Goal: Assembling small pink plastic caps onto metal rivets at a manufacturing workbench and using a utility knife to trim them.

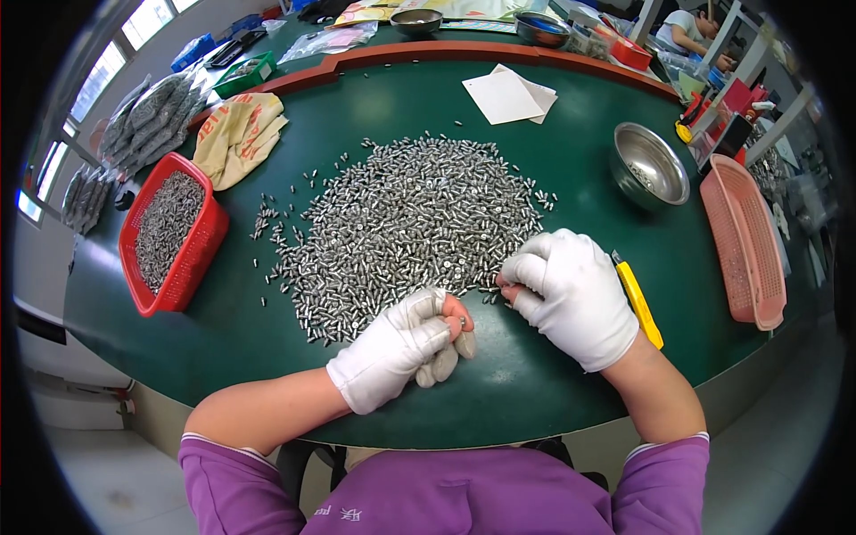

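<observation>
A wide heap of small silver metal pins [410, 218] covers the middle of the green table [553, 383]. My left hand [401, 348], in a white glove with open fingertips, rests curled at the heap's near edge, with one small pin pinched at its fingertips. My right hand [566, 294], also gloved, lies at the heap's near right edge with its fingertips bent down onto the pins; whether it holds any is hidden.
A red basket [169, 236] filled with pins stands at the left. At the right sit a steel bowl [649, 167], a pink basket [744, 241] and a yellow utility knife [640, 305]. White paper sheets [510, 94] and a printed cloth bag [236, 134] lie farther back.
</observation>
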A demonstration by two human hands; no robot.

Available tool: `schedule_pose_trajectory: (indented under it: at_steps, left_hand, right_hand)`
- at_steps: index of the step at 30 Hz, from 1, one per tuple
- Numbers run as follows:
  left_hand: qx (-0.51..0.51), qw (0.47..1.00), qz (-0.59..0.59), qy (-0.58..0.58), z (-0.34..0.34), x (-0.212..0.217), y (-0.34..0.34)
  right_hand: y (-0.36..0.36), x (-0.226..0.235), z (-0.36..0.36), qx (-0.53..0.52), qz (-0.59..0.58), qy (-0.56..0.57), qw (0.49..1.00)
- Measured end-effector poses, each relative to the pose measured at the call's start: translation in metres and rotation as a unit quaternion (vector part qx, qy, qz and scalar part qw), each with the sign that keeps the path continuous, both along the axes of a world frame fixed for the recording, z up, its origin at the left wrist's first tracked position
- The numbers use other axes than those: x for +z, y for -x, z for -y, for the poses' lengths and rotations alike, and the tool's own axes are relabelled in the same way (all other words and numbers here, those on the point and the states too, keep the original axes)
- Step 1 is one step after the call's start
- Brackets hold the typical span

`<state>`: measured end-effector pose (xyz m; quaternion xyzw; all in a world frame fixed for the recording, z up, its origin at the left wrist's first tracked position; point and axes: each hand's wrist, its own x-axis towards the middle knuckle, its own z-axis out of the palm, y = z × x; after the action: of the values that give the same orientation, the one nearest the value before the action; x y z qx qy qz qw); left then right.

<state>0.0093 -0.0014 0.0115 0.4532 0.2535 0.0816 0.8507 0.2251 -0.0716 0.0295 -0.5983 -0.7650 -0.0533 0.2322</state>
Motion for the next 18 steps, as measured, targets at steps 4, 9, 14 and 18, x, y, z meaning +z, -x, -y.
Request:
schedule_pose_trajectory:
  at_steps: [4,9,14,18]
  left_hand:
    - [-0.003,1.000,0.004,-0.007,0.000,-0.001,0.000]
    - [0.000,0.999,0.038,-0.014,0.000,-0.002,0.000]
    - [-0.012,1.000,0.013,-0.008,-0.001,-0.004,0.000]
    - [-0.022,0.999,-0.021,0.011,-0.002,0.002,-0.001]
  right_hand:
    - [0.003,-0.001,0.001,0.032,-0.022,0.068,0.997]
    - [0.010,-0.009,0.002,0.011,0.006,0.077,0.997]
    - [0.011,-0.008,-0.001,0.051,-0.067,-0.007,0.996]
    - [0.015,-0.002,0.000,0.118,-0.168,0.012,0.979]
